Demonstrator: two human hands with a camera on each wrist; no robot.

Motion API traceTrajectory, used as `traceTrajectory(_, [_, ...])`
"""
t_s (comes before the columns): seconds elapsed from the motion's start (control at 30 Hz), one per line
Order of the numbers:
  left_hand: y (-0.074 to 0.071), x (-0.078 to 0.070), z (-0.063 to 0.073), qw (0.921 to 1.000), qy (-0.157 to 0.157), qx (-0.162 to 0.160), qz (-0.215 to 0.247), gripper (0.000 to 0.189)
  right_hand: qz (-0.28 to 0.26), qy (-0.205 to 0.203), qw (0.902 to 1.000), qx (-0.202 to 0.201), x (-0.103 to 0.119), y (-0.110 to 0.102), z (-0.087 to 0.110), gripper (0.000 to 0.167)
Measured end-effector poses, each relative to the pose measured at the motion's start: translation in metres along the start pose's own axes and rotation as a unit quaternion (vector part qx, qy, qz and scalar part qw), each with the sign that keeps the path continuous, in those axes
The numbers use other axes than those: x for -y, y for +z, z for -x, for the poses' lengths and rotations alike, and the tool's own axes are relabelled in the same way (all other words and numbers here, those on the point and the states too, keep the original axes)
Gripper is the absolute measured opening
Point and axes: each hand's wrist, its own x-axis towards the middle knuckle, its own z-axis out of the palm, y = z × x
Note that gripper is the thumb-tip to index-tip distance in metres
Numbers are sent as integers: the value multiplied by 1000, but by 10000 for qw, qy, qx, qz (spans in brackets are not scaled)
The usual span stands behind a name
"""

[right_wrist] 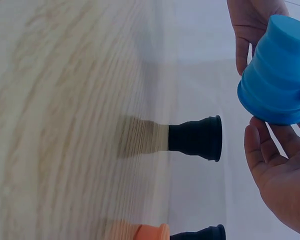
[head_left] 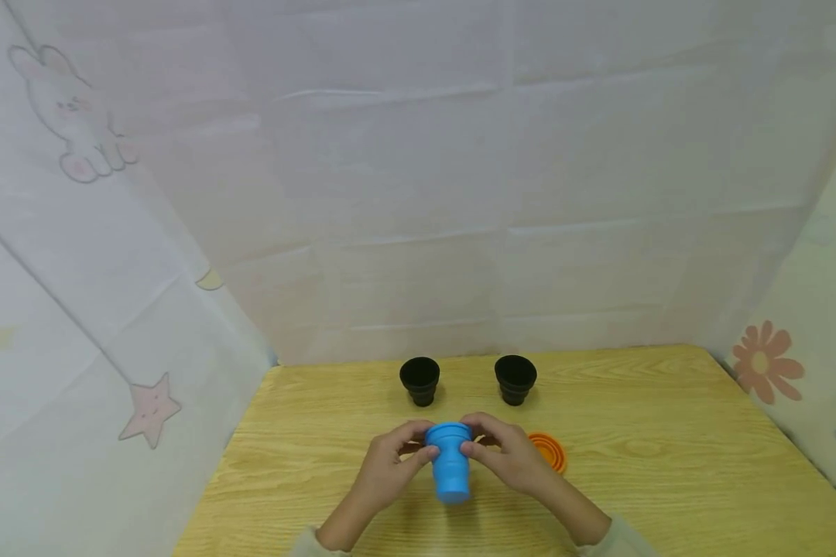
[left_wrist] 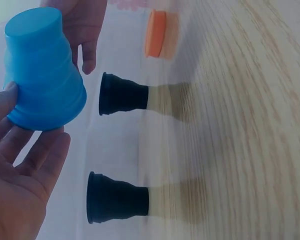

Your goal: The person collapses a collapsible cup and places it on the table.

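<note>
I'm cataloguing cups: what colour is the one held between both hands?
The cup is bright blue all over its visible outside, best seen in the left wrist view.

Two collapsible cups (head_left: 421,382) (head_left: 515,380) stand near the table's (head_left: 669,456) far edge. Before them, a raised cup (head_left: 450,468); rightward, a collapsed cup (head_left: 549,452).

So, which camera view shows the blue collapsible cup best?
The left wrist view: the blue collapsible cup appears large and fully inside the frame. The right wrist view crops it slightly at right; the head view shows it much smaller.
</note>
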Motion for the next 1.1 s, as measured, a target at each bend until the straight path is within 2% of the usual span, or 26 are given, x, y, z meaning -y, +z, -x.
traceTrajectory(0.23, [8,-5,-1,9995,18,107,-294,32,194,204,9996,-2,3,-5,8,22])
traceTrajectory(0.5, [13,-8,-2,9991,98,212,-365,35,384,41,9992,-44,6,-8,13,16])
traceTrajectory(0.97, [16,-13,-4,9997,72,211,53,34,885,92,9957,-240,13,-6,22,16])
traceTrajectory(1.1, [18,-14,-5,9996,50,257,77,34,1085,-95,9934,-356,14,-6,25,13])
